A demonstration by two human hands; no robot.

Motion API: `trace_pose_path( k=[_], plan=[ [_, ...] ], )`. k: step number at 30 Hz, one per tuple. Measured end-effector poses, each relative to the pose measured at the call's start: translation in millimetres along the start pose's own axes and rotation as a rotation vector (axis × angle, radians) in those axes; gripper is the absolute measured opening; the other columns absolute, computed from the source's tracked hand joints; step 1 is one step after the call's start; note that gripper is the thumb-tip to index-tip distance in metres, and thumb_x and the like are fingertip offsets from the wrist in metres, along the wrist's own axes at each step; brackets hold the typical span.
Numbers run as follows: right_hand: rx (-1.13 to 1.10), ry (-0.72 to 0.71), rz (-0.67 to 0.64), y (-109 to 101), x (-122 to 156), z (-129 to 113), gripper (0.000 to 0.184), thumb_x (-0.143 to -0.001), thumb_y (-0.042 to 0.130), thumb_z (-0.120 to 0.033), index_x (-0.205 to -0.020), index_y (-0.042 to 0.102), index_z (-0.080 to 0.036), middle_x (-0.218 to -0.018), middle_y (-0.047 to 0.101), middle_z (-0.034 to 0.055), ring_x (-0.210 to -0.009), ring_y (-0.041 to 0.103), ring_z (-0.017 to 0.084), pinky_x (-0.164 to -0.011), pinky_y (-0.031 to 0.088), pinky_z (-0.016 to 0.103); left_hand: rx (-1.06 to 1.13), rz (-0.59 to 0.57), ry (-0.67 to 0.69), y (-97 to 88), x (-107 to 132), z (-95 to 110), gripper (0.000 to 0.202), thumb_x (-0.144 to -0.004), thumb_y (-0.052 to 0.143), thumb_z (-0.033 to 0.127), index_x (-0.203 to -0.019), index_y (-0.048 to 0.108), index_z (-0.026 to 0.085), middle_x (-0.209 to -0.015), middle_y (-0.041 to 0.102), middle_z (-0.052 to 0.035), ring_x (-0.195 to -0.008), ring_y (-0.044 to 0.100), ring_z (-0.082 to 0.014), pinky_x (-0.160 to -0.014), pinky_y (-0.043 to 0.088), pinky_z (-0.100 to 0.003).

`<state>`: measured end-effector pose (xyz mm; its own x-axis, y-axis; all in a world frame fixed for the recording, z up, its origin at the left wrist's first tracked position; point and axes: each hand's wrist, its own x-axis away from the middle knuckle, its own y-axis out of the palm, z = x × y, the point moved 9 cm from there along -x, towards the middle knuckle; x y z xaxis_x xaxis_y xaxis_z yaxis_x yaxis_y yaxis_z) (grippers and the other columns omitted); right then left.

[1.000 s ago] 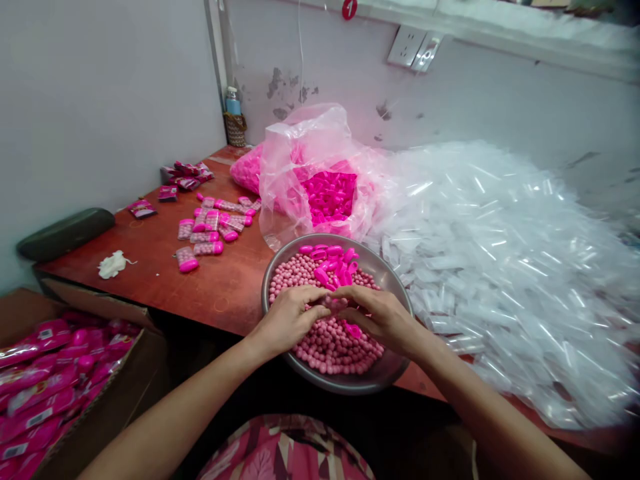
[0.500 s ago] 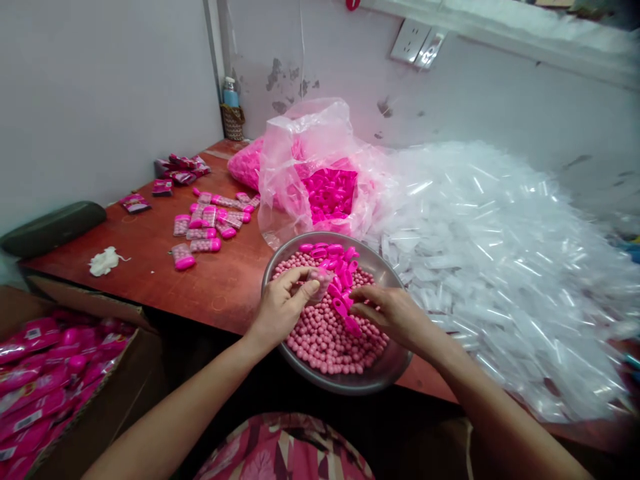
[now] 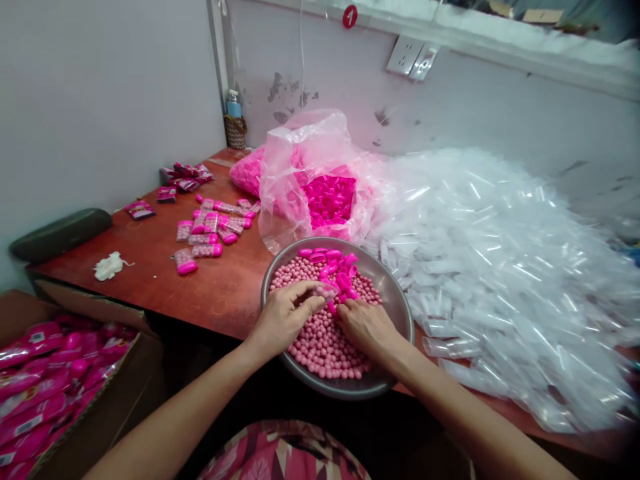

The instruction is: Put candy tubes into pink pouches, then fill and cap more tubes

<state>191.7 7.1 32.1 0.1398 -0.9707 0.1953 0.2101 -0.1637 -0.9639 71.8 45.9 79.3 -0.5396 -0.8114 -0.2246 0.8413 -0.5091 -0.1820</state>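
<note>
My left hand [image 3: 283,317] pinches a small clear plastic container [image 3: 326,292] filled with pink beads, tilted above a metal bowl [image 3: 404,327]. Loose pink beads [image 3: 327,353] cover the bowl's bottom. On top of them lies a heap of bright pink plastic caps [image 3: 344,277]. My right hand [image 3: 367,327] is down in the bowl, its fingers curled together at the lower end of the cap heap. A bit of pink cap shows at its fingertips; the rest is hidden beneath the fingers.
A plastic bag [image 3: 305,143] of pink caps stands behind the bowl. Clear plastic tubes [image 3: 500,267] are piled on the right. Bead-filled containers [image 3: 207,250] lie left on the red table [image 3: 220,287]. A carton [image 3: 120,393] of pink packages sits lower left, near a dark case [image 3: 63,237].
My right hand has moved slightly left and its fingers have closed down at the caps. My left hand still holds the bead-filled container. The view has tilted up a little.
</note>
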Motion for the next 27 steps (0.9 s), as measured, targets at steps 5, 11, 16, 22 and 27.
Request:
trace_pose_path(
  k=[5,11,16,22,27],
  plan=[
    [-0.519,-0.001,0.401,-49.3,16.2,27.5,0.018,-0.085,0.048,-0.026,-0.095,0.059,-0.016,-0.091,0.063,0.0098,-0.082,0.06,0.02,-0.071,0.047,0.031,-0.068,0.0,0.017,1.5,2.0,3.0,0.02,-0.082,0.053,0.026,-0.098,0.063,0.018,-0.09,0.067,-0.0027,-0.084,0.06,-0.0165,-0.077,0.044,-0.025],
    [-0.937,-0.139,0.695,-94.6,36.7,19.2,0.017,-0.085,0.052,-0.024,-0.101,0.057,-0.021,-0.089,0.06,0.0037,-0.084,0.055,0.017,-0.076,0.043,0.029,-0.098,-0.063,0.077,13.3,4.0,13.5,0.017,-0.085,0.049,0.02,-0.094,0.063,0.019,-0.088,0.066,-0.0021,-0.084,0.06,-0.0152,-0.077,0.044,-0.024],
    [-0.851,-0.172,0.703,-87.1,32.9,2.1,0.016,-0.084,0.053,-0.021,-0.099,0.058,-0.02,-0.079,0.056,0.0028,-0.074,0.052,0.016,-0.067,0.042,0.027,-0.133,-0.06,0.1,12.6,7.7,14.3,0.018,-0.085,0.049,0.018,-0.096,0.063,0.018,-0.092,0.066,-0.0031,-0.084,0.06,-0.0144,-0.078,0.044,-0.024],
    [-0.834,-0.256,0.636,-74.0,37.2,-3.0,0.019,-0.086,0.049,-0.02,-0.104,0.055,-0.02,-0.082,0.055,0.0047,-0.076,0.052,0.017,-0.067,0.045,0.029,-0.247,-0.039,0.213,13.7,14.5,14.9,0.022,-0.085,0.049,0.016,-0.102,0.062,0.019,-0.093,0.067,-0.0044,-0.084,0.061,-0.0148,-0.079,0.046,-0.025],
    [-0.704,-0.298,0.581,-70.4,36.0,-12.4,0.021,-0.088,0.044,-0.02,-0.107,0.053,-0.018,-0.083,0.054,0.0072,-0.076,0.053,0.018,-0.065,0.047,0.03,-0.372,-0.036,0.31,19.1,21.3,15.6,0.021,-0.085,0.047,0.016,-0.101,0.062,0.017,-0.09,0.067,-0.0065,-0.081,0.062,-0.0159,-0.076,0.048,-0.027]
  ],
)
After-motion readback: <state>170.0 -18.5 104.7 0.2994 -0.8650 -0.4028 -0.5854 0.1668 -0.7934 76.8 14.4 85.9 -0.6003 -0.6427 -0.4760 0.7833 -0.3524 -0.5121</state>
